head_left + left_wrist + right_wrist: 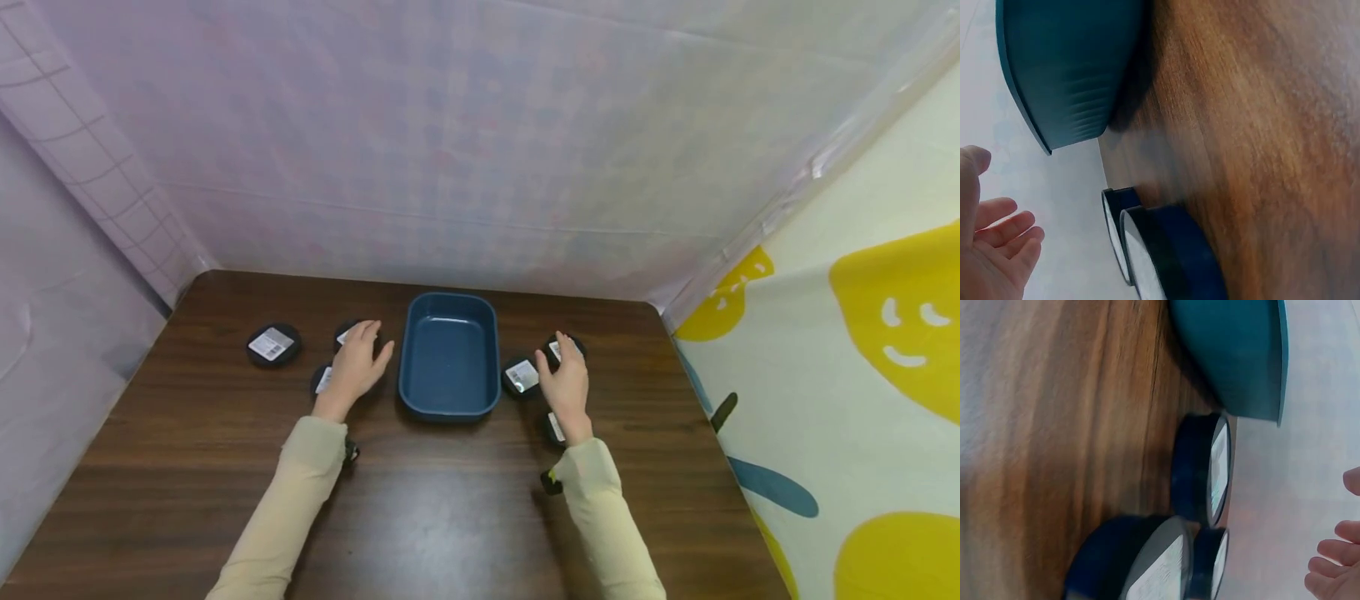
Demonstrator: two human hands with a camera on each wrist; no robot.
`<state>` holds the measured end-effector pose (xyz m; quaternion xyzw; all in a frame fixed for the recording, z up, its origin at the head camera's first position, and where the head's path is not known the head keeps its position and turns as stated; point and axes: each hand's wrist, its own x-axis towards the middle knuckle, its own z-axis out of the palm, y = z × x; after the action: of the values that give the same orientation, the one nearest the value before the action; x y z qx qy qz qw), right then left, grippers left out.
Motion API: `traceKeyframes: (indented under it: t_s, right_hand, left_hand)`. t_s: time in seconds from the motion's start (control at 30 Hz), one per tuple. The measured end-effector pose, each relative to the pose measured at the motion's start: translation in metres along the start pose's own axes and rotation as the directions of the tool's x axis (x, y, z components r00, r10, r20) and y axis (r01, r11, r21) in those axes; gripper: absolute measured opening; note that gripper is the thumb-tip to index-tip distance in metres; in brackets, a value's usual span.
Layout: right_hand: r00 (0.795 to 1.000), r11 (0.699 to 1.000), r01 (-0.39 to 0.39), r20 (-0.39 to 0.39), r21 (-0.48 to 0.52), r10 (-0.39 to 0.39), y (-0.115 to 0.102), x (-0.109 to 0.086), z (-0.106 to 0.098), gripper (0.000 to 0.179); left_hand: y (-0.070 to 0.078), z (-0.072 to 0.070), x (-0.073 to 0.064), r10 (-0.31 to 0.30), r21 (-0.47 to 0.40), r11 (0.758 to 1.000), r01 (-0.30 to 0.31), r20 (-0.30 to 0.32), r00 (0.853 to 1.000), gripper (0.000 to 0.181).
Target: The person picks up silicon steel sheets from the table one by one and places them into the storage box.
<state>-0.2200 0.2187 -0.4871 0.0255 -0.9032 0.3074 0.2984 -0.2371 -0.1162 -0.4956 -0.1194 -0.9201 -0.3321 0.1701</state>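
My left hand [356,371] hovers with spread, relaxed fingers over two round black tins with white labels, a far tin [342,334] and a near tin [322,381], both partly hidden by it. The left wrist view shows this hand [999,244] above the tin lids, holding nothing. On the other side, my right hand [567,387] is raised, fingers extended, among three similar tins: an inner tin [521,377], a back tin [553,351] and a front tin [555,427]. Its palm [1338,565] is empty in the right wrist view. Between both hands stands a blue rectangular tray [450,358].
Another labelled tin [273,345] lies farther left on the brown wooden table [427,517]. A pale curtain [450,167] hangs behind the table, and a cloth with yellow patterns [892,358] hangs along the right side.
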Motion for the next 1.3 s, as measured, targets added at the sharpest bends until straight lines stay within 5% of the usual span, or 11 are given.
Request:
traceKeyframes:
  t_s: [0.27, 0.37, 0.43, 0.5, 0.67, 0.83, 0.93, 1.03, 1.13, 1.3]
  right_hand:
    - [0.989, 0.992, -0.116, -0.088, 0.059, 0.120, 0.022, -0.015, -0.012, 0.040]
    - [0.978, 0.980, -0.174, -0.099, 0.096, 0.183, 0.030, -0.024, -0.017, 0.039]
    - [0.970, 0.970, -0.211, -0.100, 0.120, 0.223, 0.035, -0.030, -0.020, 0.039]
    - [0.960, 0.957, -0.253, -0.089, 0.141, 0.267, 0.039, -0.037, -0.022, 0.039]
    - [0.917, 0.904, -0.383, -0.041, 0.192, 0.397, 0.044, -0.051, -0.028, 0.042]
    - [0.869, 0.840, -0.478, 0.000, 0.256, 0.495, 0.046, -0.061, -0.032, 0.043]
    - [0.843, 0.801, -0.520, 0.030, 0.297, 0.536, 0.049, -0.066, -0.033, 0.046]
    - [0.832, 0.767, -0.536, 0.069, 0.352, 0.550, 0.052, -0.071, -0.032, 0.051]
    - [0.839, 0.749, -0.530, 0.120, 0.398, 0.531, 0.057, -0.076, -0.032, 0.057]
    - [0.865, 0.761, -0.500, 0.194, 0.413, 0.463, 0.061, -0.081, -0.035, 0.064]
  left_hand:
    - [-0.007, 0.008, -0.003, -0.031, -0.220, 0.975, -0.003, -0.150, 0.988, 0.037]
    - [-0.007, 0.011, -0.005, -0.091, -0.295, 0.954, 0.047, -0.138, 0.986, 0.034]
    - [-0.006, 0.012, -0.006, -0.173, -0.373, 0.919, 0.132, -0.080, 0.982, 0.033]
    - [-0.004, 0.011, -0.006, -0.264, -0.449, 0.861, 0.240, 0.009, 0.964, 0.033]
    - [-0.001, 0.013, -0.009, -0.403, -0.610, 0.648, 0.456, 0.234, 0.885, 0.040]
    - [0.001, 0.018, -0.014, -0.422, -0.771, 0.372, 0.517, 0.356, 0.834, 0.044]
    - [0.002, 0.020, -0.016, -0.414, -0.815, 0.241, 0.527, 0.405, 0.816, 0.047]
    - [0.001, 0.021, -0.017, -0.396, -0.828, 0.195, 0.526, 0.424, 0.815, 0.048]
    - [0.001, 0.021, -0.018, -0.384, -0.828, 0.178, 0.532, 0.439, 0.812, 0.048]
    - [-0.001, 0.020, -0.019, -0.340, -0.803, 0.183, 0.568, 0.490, 0.803, 0.052]
